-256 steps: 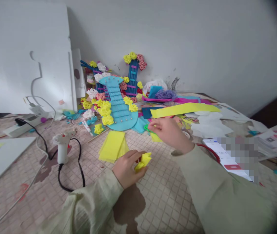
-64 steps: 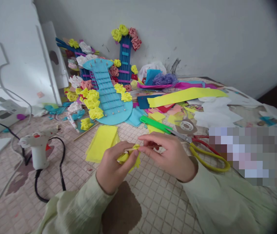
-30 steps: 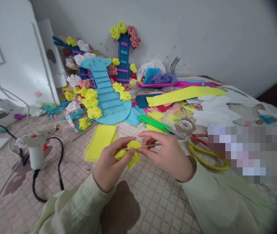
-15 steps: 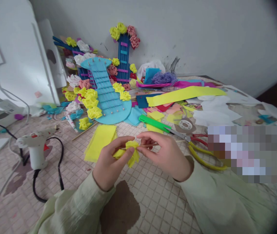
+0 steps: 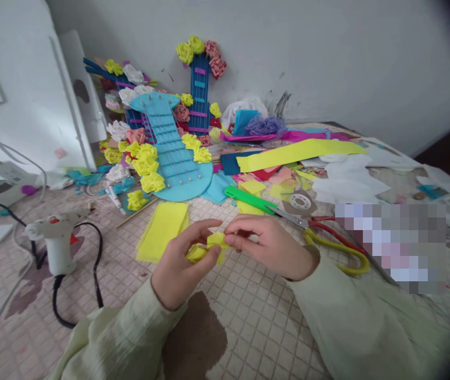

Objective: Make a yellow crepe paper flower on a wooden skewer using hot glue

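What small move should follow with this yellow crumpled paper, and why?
Probably a small twist with the right hand: it grips the top edge of the crumpled yellow paper piece, the left hand pinches it underneath, and the folds look loose.

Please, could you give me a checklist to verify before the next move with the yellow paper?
1. Left hand and right hand both pinch the yellow paper: ok.
2. Paper's centre held tight: cannot tell, fingers cover it.
3. Glue gun upright, apart from hands: ok.
4. Scissors away from right sleeve: not ok, handle lies close beside it.
5. Yellow sheets near left hand: ok.
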`<action>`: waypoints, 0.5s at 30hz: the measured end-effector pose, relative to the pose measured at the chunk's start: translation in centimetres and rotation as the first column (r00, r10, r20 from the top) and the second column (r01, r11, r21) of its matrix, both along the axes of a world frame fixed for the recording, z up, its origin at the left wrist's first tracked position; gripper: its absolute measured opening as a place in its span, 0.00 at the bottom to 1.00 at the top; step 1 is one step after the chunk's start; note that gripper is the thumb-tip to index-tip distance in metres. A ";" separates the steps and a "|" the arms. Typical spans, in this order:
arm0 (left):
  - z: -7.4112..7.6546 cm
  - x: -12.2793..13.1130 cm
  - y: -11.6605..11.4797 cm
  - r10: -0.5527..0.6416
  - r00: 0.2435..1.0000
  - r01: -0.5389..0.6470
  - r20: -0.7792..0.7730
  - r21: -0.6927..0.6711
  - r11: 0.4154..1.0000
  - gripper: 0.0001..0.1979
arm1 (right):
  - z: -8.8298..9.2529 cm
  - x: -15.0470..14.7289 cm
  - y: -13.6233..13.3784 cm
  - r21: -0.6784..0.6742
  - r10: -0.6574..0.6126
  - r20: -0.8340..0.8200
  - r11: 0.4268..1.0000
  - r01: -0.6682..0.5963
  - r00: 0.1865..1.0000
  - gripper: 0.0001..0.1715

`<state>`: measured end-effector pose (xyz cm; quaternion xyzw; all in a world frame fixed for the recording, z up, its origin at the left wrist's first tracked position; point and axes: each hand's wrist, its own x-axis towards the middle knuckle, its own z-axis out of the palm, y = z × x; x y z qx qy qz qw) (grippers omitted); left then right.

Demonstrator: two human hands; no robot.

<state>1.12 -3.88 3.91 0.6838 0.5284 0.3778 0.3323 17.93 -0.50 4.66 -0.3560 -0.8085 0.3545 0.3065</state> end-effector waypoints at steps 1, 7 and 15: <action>0.0 0.0 0.0 -0.012 1.000 0.012 -0.004 -0.001 1.000 0.15 | 0.0 0.0 0.0 -0.010 0.004 0.018 1.000 -0.004 1.000 0.06; 0.1 0.0 -0.1 -0.047 0.999 0.048 -0.020 0.008 0.999 0.16 | -0.4 0.1 -0.2 -0.134 0.030 0.024 0.991 -0.026 0.999 0.09; 0.0 0.1 -0.2 -0.065 0.998 0.065 0.016 -0.016 0.998 0.17 | -0.3 0.0 -0.1 -0.152 0.025 0.057 0.988 -0.016 0.998 0.08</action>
